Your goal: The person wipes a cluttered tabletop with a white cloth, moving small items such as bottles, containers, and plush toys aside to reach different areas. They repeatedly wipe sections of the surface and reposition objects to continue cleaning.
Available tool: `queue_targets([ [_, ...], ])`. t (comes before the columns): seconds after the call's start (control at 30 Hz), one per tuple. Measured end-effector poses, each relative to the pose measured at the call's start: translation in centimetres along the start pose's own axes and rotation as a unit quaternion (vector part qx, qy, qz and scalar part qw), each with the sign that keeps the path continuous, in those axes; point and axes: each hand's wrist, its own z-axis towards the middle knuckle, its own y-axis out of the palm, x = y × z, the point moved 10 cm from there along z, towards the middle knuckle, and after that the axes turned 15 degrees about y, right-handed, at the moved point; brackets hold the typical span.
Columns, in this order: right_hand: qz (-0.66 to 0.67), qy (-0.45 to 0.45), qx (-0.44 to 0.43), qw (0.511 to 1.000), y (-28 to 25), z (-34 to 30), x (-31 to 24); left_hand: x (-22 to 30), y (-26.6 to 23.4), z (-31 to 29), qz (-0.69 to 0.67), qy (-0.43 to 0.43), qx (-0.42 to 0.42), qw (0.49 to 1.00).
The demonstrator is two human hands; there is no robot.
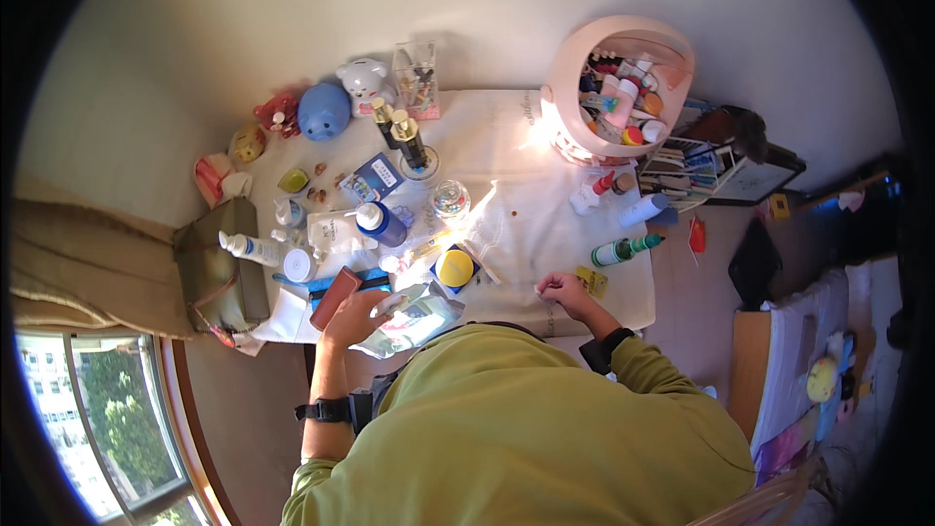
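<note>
At the table's front edge, my left hand is closed on the upper left side of a shiny silver-green plastic pouch. A reddish-brown case lies right beside that hand, over a blue zip pouch. My right hand is held over the front right of the table, thumb and fingers pinched together. A tiny pale speck shows at its fingertips, too small to name. Close to that hand lies a small yellow packet. Between my hands sits a round yellow-lidded tub.
A blue bottle, pump bottles and a glass jar stand mid-table. At the back are a blue piggy bank and a pink cosmetics organizer. A green bottle lies by the right edge, an olive box left.
</note>
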Motion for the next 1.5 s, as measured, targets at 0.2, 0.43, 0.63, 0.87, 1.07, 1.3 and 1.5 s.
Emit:
queue_targets([
  [0.2, 0.207, 0.011, -0.103, 0.973, -0.9, -3.8, -0.1, 3.4, 0.0, 6.1, -0.022, 0.065, -0.027, 0.997],
  [0.43, 0.284, -0.036, -0.076, 0.955, -2.9, -7.1, 0.9, 5.5, 4.3, 16.3, -0.113, 0.128, 0.002, 0.985],
  [0.63, 0.312, -0.050, -0.039, 0.948, -4.3, -7.9, 3.0, 4.3, 13.7, 23.1, -0.094, 0.100, -0.116, 0.984],
  [0.87, 0.329, -0.030, -0.047, 0.943, -4.3, -6.3, 4.1, 10.9, 5.1, 23.8, 0.173, 0.254, -0.002, 0.951],
  [1.07, 0.335, -0.011, -0.068, 0.940, -3.7, -2.9, 3.1, 11.7, -14.9, 24.7, 0.308, 0.195, 0.180, 0.914],
  [1.3, 0.391, 0.000, -0.077, 0.917, -4.3, 3.6, 2.8, 0.3, -13.1, 28.6, 0.335, 0.006, -0.041, 0.941],
  [1.5, 0.380, 0.013, -0.150, 0.913, -4.7, 6.7, 2.9, -3.6, -13.0, 30.9, 0.351, 0.014, 0.016, 0.936],
])
